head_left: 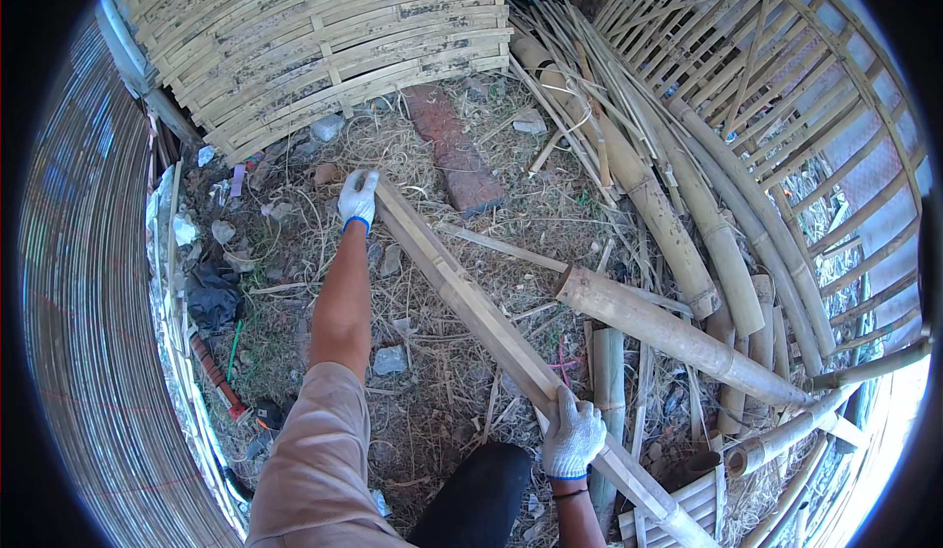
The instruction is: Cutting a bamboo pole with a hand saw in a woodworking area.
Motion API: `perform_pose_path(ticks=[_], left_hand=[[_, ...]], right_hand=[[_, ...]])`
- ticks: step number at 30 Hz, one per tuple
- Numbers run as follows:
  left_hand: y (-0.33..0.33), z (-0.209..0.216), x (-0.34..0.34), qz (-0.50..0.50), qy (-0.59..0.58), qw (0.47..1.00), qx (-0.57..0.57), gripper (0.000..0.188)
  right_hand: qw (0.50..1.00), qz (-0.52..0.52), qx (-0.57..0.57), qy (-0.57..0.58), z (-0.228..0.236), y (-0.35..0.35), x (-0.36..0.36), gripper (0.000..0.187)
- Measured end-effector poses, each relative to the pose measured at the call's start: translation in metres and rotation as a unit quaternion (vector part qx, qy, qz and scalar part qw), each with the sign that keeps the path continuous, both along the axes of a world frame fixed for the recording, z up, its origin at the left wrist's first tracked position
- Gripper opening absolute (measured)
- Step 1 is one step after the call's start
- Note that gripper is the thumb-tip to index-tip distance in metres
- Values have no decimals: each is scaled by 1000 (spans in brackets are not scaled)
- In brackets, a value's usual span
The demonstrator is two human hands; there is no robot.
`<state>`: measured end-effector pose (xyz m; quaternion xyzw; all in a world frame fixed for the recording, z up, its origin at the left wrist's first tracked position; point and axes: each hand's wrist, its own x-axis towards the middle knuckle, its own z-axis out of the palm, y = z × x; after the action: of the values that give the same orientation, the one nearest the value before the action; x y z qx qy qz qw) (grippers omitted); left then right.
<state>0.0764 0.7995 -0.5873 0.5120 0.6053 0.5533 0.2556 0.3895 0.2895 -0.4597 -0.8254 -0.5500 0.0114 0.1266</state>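
Note:
A long piece of split bamboo runs slantwise across the middle, from upper left to the lower right edge. My left hand, in a white glove with a blue cuff, is closed at its far end. Farther down its length my right hand, gloved alike, wraps round the bamboo, knuckles up. The fingers under the bamboo are partly hidden. Just right of it, a thick round bamboo pole lies with its cut end toward the split piece.
Straw-littered ground lies below, with a reddish plank. A woven bamboo panel stands at the back. Bamboo poles and thin strips are heaped right, beside a slatted bamboo frame. A red-handled tool lies left, near a black bag.

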Motion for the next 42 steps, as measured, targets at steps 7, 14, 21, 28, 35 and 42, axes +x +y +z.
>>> perform_pose_path(ticks=[7, 14, 21, 28, 35, 42], left_hand=[[6, -13, -8, -16, -10, 1000, -8, 49], [2, -49, 24, -19, 172, 982, -80, 52], [85, -45, -36, -64, 137, 985, -77, 55], [82, -30, -35, -69, 258, 955, -132, 58], [66, -26, -19, -82, 393, 900, -167, 61], [91, -22, -43, -91, 345, 915, -189, 66]], right_hand=[[997, 21, 69, -27, -8, -6, -11, 33], [1000, 11, 27, 8, -17, 3, 2, 36], [997, -47, -21, 54, 19, -28, 24, 66], [986, -145, -64, -50, 19, -137, 69, 71], [990, -95, -106, -8, 23, -141, 83, 65], [997, -38, -61, 21, 8, -62, 48, 49]])
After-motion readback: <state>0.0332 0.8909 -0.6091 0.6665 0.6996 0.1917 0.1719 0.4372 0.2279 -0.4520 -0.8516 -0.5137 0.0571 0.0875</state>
